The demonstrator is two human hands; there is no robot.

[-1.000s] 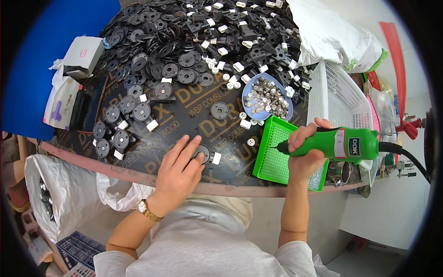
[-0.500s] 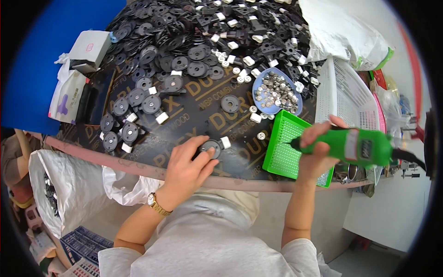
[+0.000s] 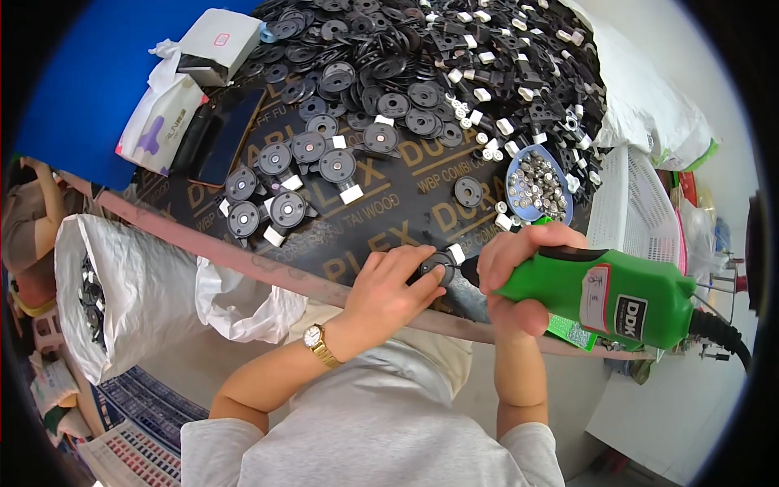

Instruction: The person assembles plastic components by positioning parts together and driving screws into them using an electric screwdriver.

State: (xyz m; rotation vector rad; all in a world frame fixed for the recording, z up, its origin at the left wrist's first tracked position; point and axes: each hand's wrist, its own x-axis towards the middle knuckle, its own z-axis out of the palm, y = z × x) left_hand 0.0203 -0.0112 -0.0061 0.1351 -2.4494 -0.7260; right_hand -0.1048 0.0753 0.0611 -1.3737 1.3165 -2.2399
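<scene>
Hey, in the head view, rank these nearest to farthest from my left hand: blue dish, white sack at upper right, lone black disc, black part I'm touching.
1. Black part: touched by your left hand.
2. Lone black disc: ahead, rightward.
3. Blue dish: farther right.
4. White sack: upper right.

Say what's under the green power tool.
The near corner of a green tray, holding small pale pieces, shows beneath the green power tool; the right hand and tool hide most of the rest.
</scene>
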